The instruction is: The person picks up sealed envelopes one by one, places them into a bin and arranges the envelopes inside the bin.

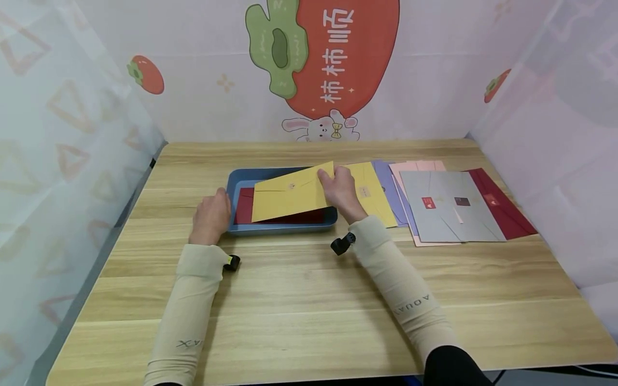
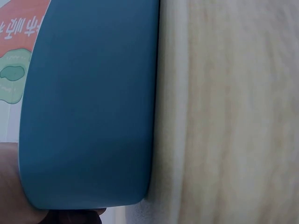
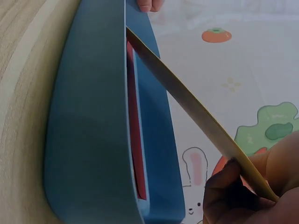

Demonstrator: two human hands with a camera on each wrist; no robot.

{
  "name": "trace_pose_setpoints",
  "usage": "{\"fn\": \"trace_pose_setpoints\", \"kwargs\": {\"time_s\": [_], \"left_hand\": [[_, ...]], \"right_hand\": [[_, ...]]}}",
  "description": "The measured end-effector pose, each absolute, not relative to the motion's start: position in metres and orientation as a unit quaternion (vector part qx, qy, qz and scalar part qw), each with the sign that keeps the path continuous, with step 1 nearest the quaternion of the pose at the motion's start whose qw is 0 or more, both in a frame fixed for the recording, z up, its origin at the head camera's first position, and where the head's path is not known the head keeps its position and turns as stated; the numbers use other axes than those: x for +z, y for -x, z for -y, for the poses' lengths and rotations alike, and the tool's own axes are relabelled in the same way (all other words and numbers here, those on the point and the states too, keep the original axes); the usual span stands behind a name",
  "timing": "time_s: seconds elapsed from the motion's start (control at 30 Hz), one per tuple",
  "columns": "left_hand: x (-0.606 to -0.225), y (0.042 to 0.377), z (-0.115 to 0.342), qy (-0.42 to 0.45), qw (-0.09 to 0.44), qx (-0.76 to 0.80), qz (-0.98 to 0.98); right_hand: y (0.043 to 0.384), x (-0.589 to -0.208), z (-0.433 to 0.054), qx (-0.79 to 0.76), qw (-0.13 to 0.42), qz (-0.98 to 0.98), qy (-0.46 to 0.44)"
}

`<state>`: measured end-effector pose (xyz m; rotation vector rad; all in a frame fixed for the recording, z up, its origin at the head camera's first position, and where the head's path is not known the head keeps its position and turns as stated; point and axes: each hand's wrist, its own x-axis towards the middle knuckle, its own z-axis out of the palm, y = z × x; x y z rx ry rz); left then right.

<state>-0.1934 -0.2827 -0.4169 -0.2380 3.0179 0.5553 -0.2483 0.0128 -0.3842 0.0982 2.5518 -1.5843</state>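
Note:
My right hand [image 1: 341,188] pinches the right edge of a yellow envelope [image 1: 285,195], thumb on top and fingers beneath. The envelope slants over a blue tray [image 1: 280,229]; in the right wrist view its far end dips inside the tray wall [image 3: 88,116] while the held end is raised. Under it in the tray lies a dark red envelope [image 1: 243,206], partly covered. At the tray's left end, my left hand [image 1: 211,217] grips the rim; the left wrist view shows the blue outer wall [image 2: 88,107] with the thumb at its upper edge.
Right of the tray, overlapping envelopes lie on the wooden table [image 1: 289,311]: yellow [image 1: 372,195], purple [image 1: 393,193], pink [image 1: 425,165], grey [image 1: 446,214] and dark red [image 1: 502,206]. A printed cloth backdrop [image 1: 203,107] stands behind the table.

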Motion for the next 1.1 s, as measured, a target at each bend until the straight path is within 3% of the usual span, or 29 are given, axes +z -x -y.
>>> {"fn": "trace_pose_setpoints", "kwargs": {"time_s": [0.73, 1.1], "left_hand": [[-0.418, 0.193, 0.282, 0.072, 0.034, 0.178, -0.981], [-0.419, 0.193, 0.284, 0.067, 0.022, 0.177, -0.982]], "right_hand": [[0.245, -0.392, 0.012, -0.462, 0.058, -0.885, -0.015], [0.239, -0.394, 0.020, -0.362, -0.002, -0.932, 0.028]]}}
